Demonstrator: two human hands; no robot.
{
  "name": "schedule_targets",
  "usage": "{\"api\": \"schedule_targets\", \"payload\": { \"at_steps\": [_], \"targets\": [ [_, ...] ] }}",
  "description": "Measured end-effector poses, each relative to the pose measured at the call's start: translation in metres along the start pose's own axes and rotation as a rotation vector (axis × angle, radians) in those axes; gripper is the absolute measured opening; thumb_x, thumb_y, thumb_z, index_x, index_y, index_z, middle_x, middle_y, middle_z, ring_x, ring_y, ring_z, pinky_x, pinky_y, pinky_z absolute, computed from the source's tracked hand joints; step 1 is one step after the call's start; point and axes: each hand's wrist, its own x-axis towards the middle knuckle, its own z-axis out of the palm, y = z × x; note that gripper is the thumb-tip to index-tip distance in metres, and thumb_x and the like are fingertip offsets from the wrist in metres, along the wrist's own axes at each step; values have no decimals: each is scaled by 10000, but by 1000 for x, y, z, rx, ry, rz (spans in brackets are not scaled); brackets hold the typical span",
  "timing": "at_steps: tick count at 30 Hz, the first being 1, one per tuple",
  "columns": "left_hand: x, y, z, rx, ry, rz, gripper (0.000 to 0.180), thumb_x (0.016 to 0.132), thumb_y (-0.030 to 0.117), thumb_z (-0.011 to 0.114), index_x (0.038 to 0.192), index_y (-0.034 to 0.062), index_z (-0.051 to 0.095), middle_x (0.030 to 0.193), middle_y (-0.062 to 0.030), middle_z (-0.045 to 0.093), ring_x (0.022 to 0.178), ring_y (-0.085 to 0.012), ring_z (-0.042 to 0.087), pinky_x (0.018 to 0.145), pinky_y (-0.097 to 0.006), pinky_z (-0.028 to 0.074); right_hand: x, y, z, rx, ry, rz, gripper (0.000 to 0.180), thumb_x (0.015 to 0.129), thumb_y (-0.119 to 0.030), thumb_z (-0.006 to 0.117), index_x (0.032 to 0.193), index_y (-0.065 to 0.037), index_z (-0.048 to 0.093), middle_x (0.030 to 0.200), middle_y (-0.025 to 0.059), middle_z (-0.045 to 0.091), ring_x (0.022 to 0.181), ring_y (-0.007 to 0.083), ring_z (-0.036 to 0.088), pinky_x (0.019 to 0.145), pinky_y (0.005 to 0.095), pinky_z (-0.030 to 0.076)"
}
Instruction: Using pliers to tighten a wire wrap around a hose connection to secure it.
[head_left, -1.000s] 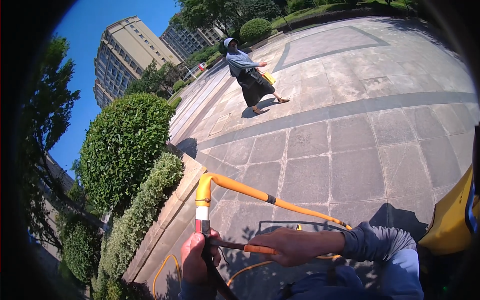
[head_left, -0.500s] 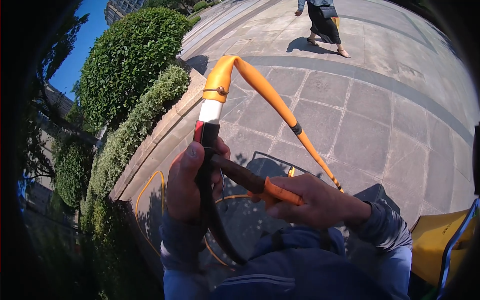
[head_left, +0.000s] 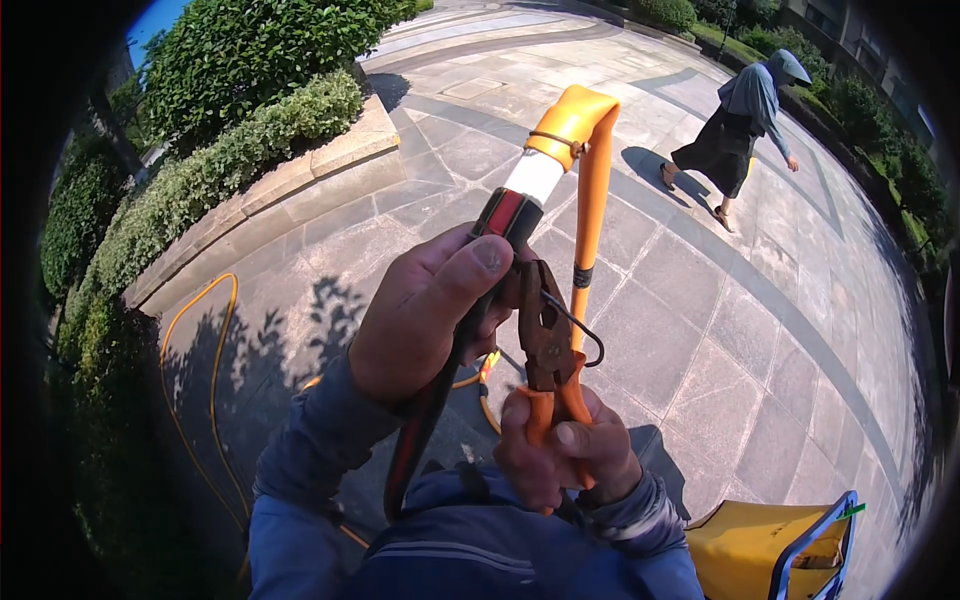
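My left hand (head_left: 430, 310) is closed around a black hose (head_left: 425, 425) with a red stripe, its thumb pressed near the hose's upper end. From that end a white pipe (head_left: 535, 176) leads into a folded orange sleeve (head_left: 582, 105), which is bound with a rusty wire tie (head_left: 560, 142). In my right hand (head_left: 575, 448) are pliers (head_left: 549, 350) with orange handles and rusty jaws. The jaws point upward, touching or close to the black hose just below its end. A bent dark wire (head_left: 598, 350) sticks out beside them; its inner end is hidden.
A thin yellow hose (head_left: 215, 390) loops over the paving at the left. Shrubs (head_left: 240, 140) grow behind a low stone wall (head_left: 330, 185). At the lower right stands a yellow bag (head_left: 750, 550) with a blue edge. A person (head_left: 740, 130) walks at the far right.
The pliers have turned from pointing left to upright, now showing their pivot and spread handles. The hose end tilts right and the bent wire shows. The walking person appears further right.
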Motion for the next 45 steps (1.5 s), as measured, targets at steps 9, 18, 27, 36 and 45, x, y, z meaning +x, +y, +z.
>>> {"api": "schedule_targets", "payload": {
  "at_steps": [9, 18, 27, 36, 45],
  "targets": [
    [1, 2, -8, 81, -100, -15, 471, 869, 251, 755, 1233, 12, 576, 856, -36, 626, 620, -70, 558, 533, -206, 435, 1, 16, -2, 215, -40, -55, 427, 1001, -260, 577, 1289, 33, 459, 824, 137, 564, 583, 212, 595, 469, 315, 495],
    [19, -8, -21, 80, -174, -114, 367, 844, 180, 787, 1090, -26, 608, 775, -65, 654, 519, -61, 524, 464, -199, 407, -14, -6, 15, -567, 426, -19, 437, 1009, -344, 596, 1183, 53, 545, 915, 155, 651, 681, 239, 709, 594, 337, 625],
    [23, -2, -22, -24, -269, -208, 375, 851, 171, 760, 1131, -31, 613, 770, -65, 635, 476, -60, 500, 414, -191, 371, -9, 14, 32, -1714, 729, -533, 679, 733, -104, 885, 1299, 31, 536, 983, 123, 624, 624, 140, 649, 511, 255, 502],
    [19, -4, -30, -278, -350, -281, 496, 1025, 391, 564, 1283, -34, 549, 836, -67, 562, 548, -62, 488, 398, -200, 393, -13, 11, 20, -2402, 990, -684, 776, 706, 36, 747, 1434, 28, 480, 1122, 202, 644, 847, 289, 625, 698, 379, 534],
    [17, -4, -28, -296, -202, -301, 539, 1095, 437, 337, 1314, -31, 493, 765, -39, 498, 501, -63, 440, 349, -179, 392, 13, 18, 17, -2457, 1092, -568, 569, 838, -212, 781, 1314, 5, 558, 894, 137, 563, 762, 306, 579, 625, 410, 497]
  ]
}}
